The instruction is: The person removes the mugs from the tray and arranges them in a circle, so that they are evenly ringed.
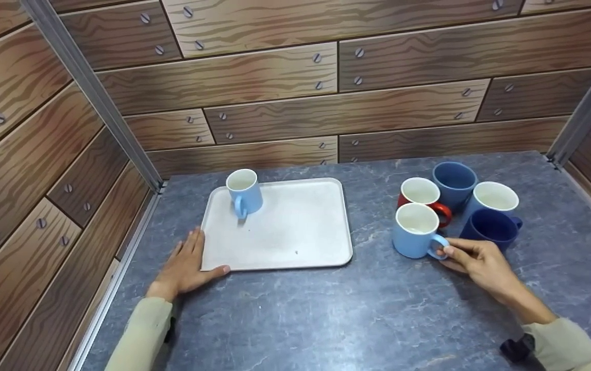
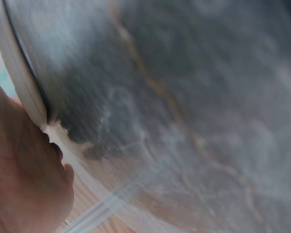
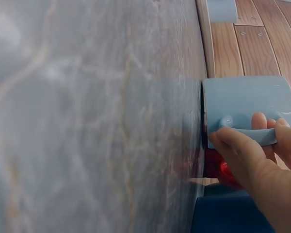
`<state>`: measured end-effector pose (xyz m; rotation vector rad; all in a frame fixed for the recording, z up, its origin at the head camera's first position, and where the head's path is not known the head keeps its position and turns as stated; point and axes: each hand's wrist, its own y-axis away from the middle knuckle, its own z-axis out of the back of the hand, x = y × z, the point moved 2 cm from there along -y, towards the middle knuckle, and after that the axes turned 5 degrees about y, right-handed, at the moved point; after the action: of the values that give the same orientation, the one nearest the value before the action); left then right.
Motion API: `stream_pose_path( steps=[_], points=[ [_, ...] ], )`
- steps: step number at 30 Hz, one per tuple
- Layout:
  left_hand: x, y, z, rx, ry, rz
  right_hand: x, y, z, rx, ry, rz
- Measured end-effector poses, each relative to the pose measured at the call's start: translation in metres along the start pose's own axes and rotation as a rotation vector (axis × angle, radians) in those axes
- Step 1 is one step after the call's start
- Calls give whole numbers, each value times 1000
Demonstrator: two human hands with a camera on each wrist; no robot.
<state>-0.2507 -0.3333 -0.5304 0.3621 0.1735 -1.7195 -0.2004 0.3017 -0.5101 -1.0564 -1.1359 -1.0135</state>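
Note:
A light blue mug (image 1: pixel 412 238) with a white inside stands upright at the front of a group of mugs. My right hand (image 1: pixel 480 265) pinches its handle from the right, and the right wrist view shows fingers and thumb around that handle. At the left corner of a white tray (image 1: pixel 285 232), my left hand (image 1: pixel 187 265) rests with straight fingers along the left edge and the thumb on the front edge. On the tray's back left part stands another light blue mug (image 1: pixel 252 198), handle toward me.
Close behind the gripped mug is a red mug (image 1: pixel 405 199). A medium blue mug (image 1: pixel 455 185), a light blue mug (image 1: pixel 475 206) and a dark blue mug (image 1: pixel 491 229) crowd its right. The grey marbled table (image 1: pixel 295 319) meets wood-patterned walls (image 1: pixel 274 118) behind and at both sides.

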Motion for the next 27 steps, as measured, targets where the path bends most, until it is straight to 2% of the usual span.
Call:
stream_pose_path(
  steps=[5,8,14,19,24,27],
  points=[
    [1,0,0,0,9,4,0,1,1,-1,-12,3],
    [1,0,0,-5,11,0,1,1,1,-28,41,-8],
    [3,-1,-1,-5,8,-1,7,0,0,-159,328,-1],
    [3,-1,1,-14,9,-8,12,-5,-4,-310,546,55],
    [3,-2,-1,-3,6,0,17,-11,-8,-446,806,179],
    [2,-1,-1,4,9,6,19,-16,-11,-490,910,251]
  ],
)
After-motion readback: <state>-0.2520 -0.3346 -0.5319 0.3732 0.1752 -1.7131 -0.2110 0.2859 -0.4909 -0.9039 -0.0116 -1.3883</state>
